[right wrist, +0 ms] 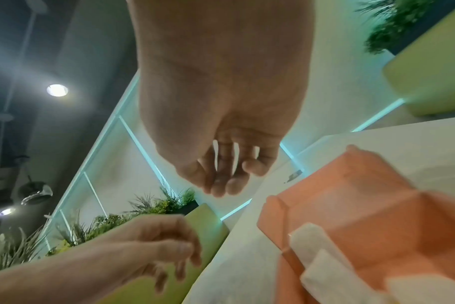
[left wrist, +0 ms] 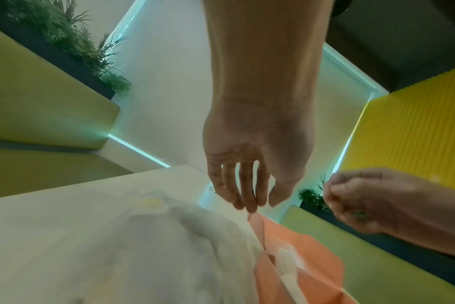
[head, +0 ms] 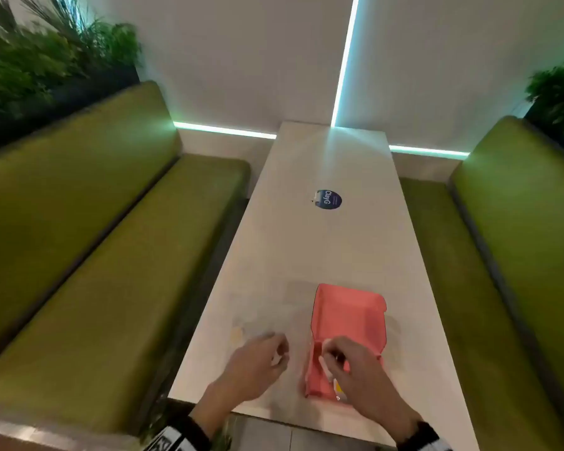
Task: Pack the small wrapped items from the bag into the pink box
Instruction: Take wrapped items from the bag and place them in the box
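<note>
The white table (head: 332, 242) carries the pink box (head: 349, 320), open, long axis running away from the person, with the clear bag (left wrist: 169, 236) just left of it. The left hand (head: 258, 359) hovers nearest the bag, fingers loosely curled and empty. The right hand (head: 349, 359) hangs relaxed over the box's near end, where white wrapped items (right wrist: 325, 257) already lie.

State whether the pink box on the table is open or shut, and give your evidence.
Open. The pink box has its lid folded back flat on the table, and white wrapped items lie inside its tray.
</note>
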